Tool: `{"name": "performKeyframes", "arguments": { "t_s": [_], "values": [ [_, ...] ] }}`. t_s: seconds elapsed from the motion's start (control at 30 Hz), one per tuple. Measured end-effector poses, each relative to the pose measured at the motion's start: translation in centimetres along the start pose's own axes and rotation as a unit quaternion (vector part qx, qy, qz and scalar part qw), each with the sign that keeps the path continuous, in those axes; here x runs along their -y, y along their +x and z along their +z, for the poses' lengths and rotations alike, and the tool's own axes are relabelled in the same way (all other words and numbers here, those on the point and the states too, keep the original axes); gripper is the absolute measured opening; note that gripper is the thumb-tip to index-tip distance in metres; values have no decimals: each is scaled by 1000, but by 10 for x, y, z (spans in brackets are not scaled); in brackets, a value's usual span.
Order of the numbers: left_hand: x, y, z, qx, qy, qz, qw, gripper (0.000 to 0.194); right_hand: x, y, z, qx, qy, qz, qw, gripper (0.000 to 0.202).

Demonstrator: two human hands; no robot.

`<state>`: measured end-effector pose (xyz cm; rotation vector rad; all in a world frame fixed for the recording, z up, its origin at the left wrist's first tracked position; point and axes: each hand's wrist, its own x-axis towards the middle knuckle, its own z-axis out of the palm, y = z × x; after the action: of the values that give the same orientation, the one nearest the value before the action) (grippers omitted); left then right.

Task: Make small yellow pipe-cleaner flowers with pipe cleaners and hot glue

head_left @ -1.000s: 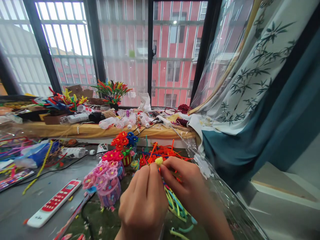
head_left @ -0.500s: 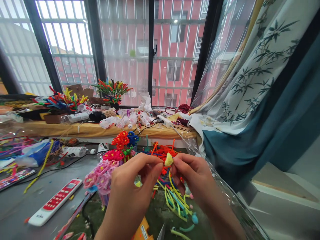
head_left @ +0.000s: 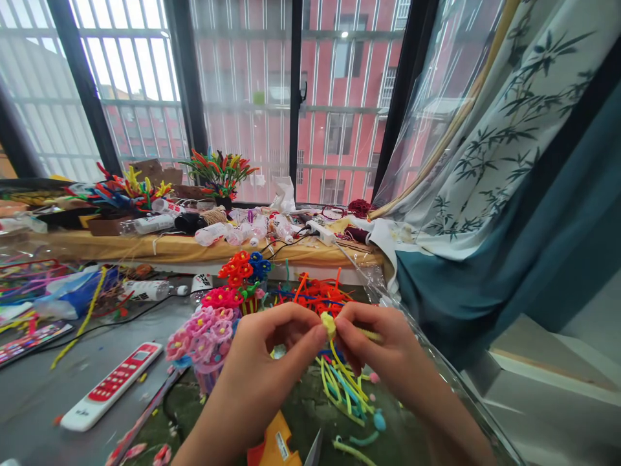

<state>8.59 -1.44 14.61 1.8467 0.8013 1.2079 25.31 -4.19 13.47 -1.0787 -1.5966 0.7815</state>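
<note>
A small pale yellow pipe cleaner point(head_left: 328, 325), wound into a tight bud, sits between my two hands. My left hand point(head_left: 274, 353) pinches its left side with thumb and forefinger. On the other side my right hand point(head_left: 383, 340) has its fingertips closed on it, and a straight yellow end sticks out past those fingers. Beneath the hands lie loose yellow and blue pipe cleaners point(head_left: 339, 388), with a heap of red ones point(head_left: 315, 291) behind. Left of my left hand stands a bunch of pink pipe-cleaner flowers point(head_left: 208, 333).
A white remote control point(head_left: 114, 386) lies on the grey table at left. An orange-yellow tool point(head_left: 277, 443) and a pointed metal blade point(head_left: 314, 448) are at the front edge. Plastic bottles point(head_left: 213, 233) and pipe-cleaner plants point(head_left: 223, 171) line the windowsill. A curtain point(head_left: 451, 285) hangs at right.
The yellow bud has turned between my fingers, and its straight end now shows beyond my right hand. Both hands sit slightly lower in the view.
</note>
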Motion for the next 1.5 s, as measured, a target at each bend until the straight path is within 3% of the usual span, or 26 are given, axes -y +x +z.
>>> {"name": "performKeyframes", "arguments": {
  "t_s": [0.23, 0.43, 0.77, 1.0, 1.2, 1.27, 1.4, 1.5],
  "values": [
    [3, 0, 0, 17, -14, -9, 1000, 16, 1, 0, -2, -31, -77, -53, 995, 25],
    [4, -2, 0, 11, 1, -9, 1000, 15, -3, 2, -3, -29, -94, -44, 994, 22],
    [0, -7, 13, -93, 111, 48, 988, 17, -1, 0, -1, -58, -100, -77, 990, 21],
    [-1, -11, 18, -156, 206, 122, 958, 17, 1, 1, 4, -71, -119, -112, 984, 22],
    [1, -13, 23, -204, 311, 207, 905, 14, 1, 1, 6, -56, -115, -105, 986, 20],
    [3, -15, 26, -225, 370, 240, 869, 10, 1, 1, 8, -51, -112, -91, 988, 20],
    [11, -18, 33, -278, 488, 313, 766, 9, 3, 1, 13, -48, -102, -66, 991, 24],
    [19, -20, 37, -309, 535, 315, 721, 12, 5, 2, 16, -52, -84, -52, 994, 25]
  ]
}}
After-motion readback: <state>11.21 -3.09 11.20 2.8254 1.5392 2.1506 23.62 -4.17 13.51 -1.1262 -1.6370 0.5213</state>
